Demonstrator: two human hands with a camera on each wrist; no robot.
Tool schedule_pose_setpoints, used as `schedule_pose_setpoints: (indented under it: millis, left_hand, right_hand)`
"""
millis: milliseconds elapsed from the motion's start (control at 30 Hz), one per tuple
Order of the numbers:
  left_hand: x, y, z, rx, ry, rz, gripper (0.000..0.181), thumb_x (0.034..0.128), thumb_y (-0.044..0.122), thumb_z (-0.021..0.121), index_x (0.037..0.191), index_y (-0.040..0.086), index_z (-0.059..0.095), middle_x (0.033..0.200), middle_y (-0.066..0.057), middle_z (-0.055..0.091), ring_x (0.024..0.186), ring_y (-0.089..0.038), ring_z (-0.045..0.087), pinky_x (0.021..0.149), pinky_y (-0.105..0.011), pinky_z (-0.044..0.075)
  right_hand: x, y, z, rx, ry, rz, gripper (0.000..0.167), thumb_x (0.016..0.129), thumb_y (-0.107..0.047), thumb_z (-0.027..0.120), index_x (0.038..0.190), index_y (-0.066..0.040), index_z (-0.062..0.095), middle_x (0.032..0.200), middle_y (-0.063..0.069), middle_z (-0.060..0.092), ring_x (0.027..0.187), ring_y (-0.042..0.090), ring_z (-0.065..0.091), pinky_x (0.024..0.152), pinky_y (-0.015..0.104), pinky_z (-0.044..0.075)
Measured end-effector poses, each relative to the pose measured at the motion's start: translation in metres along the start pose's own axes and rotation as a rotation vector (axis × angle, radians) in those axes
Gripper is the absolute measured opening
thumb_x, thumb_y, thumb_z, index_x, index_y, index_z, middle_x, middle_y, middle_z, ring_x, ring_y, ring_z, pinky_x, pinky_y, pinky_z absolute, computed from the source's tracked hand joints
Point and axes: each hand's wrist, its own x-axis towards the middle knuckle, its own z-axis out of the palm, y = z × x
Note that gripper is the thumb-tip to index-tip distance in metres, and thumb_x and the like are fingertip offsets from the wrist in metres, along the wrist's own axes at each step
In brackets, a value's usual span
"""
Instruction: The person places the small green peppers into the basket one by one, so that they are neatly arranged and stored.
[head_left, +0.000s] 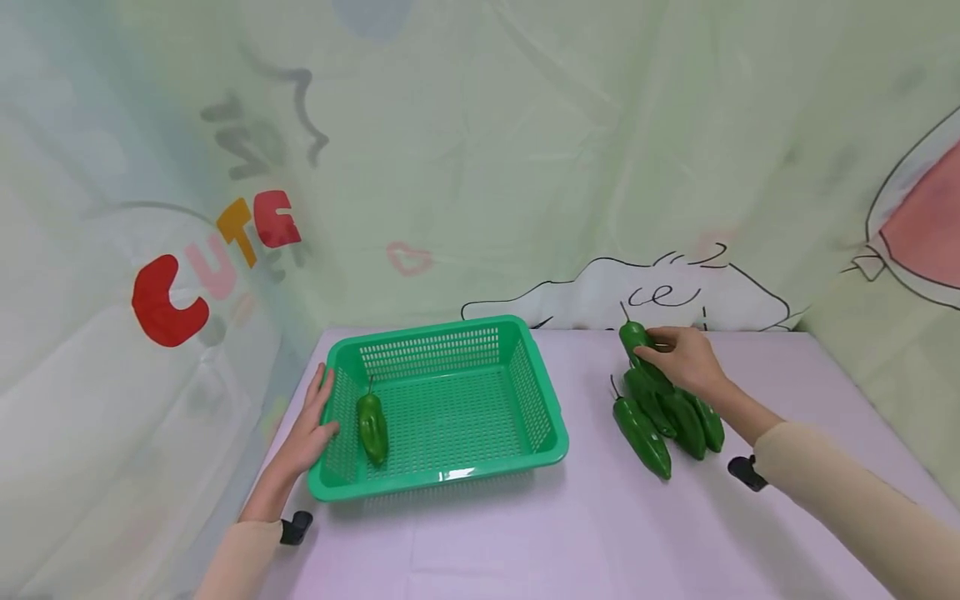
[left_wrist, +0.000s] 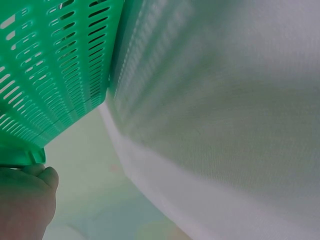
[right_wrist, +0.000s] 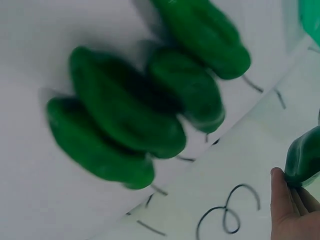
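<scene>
Two bare hands at work over a pale tabletop (head_left: 585, 533), cloth backdrop (head_left: 525, 167) behind. Green basket (head_left: 457, 417) on the left, set just beside the left hand (head_left: 306, 433), which lies along its left rim. Fingers there slightly apart and fairly straight, thumb on the rim; probably a steadying touch. Left wrist view is poor, hand cut off at the corner, so I can't swear to how far the fingertips hook under.

One green pepper (head_left: 372, 429) lies inside the basket near the left wall, stem toward the far side, leaving the rest of the floor bare.

Right hand (head_left: 686, 358) well apart from the basket, above a cluster of four peppers (head_left: 641, 437) on the tabletop. Fingers and thumb clamped on a held pepper (head_left: 633, 335), its stem pointing away. Grip taken across the body, likely because it is firmer there than at the thin stem. The cluster lies roughly side by side, stems mostly away from the person, which leaves the bodies easy to reach.
</scene>
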Motion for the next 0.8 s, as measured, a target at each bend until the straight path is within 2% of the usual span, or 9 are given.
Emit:
schedule_pose_setpoints:
  millis: [300, 467, 800]
  left_hand:
    - [0.002, 0.0, 0.001, 0.007, 0.003, -0.004, 0.087, 0.0817, -0.013, 0.046, 0.157, 0.0, 0.004, 0.164, -0.015, -0.014, 0.148, -0.041, -0.011, 0.11, -0.069, 0.001]
    - [0.003, 0.002, 0.001, 0.013, 0.003, -0.006, 0.087, 0.0824, -0.013, 0.045, 0.157, 0.001, 0.004, 0.164, -0.013, -0.013, 0.148, -0.039, -0.011, 0.111, -0.068, 0.002]
    - [0.001, 0.003, 0.001, 0.018, 0.001, 0.001, 0.086, 0.0829, -0.013, 0.045, 0.157, 0.0, 0.005, 0.164, -0.015, -0.013, 0.148, -0.041, -0.011, 0.11, -0.069, 0.002]
  right_hand:
    - [0.008, -0.048, 0.028, 0.064, -0.056, -0.05, 0.047, 0.094, -0.015, 0.065, 0.13, 0.014, 0.056, 0.126, 0.032, 0.059, 0.113, 0.046, 0.06, 0.084, 0.047, 0.055]
    - [0.016, -0.077, 0.051, 0.144, -0.086, -0.072, 0.044, 0.094, -0.013, 0.065, 0.129, 0.013, 0.058, 0.124, 0.03, 0.061, 0.111, 0.043, 0.062, 0.085, 0.045, 0.055]
    - [0.022, -0.139, 0.095, 0.234, -0.15, -0.205, 0.039, 0.091, -0.01, 0.068, 0.123, 0.013, 0.062, 0.115, 0.026, 0.067, 0.1, 0.035, 0.069, 0.078, 0.039, 0.058]
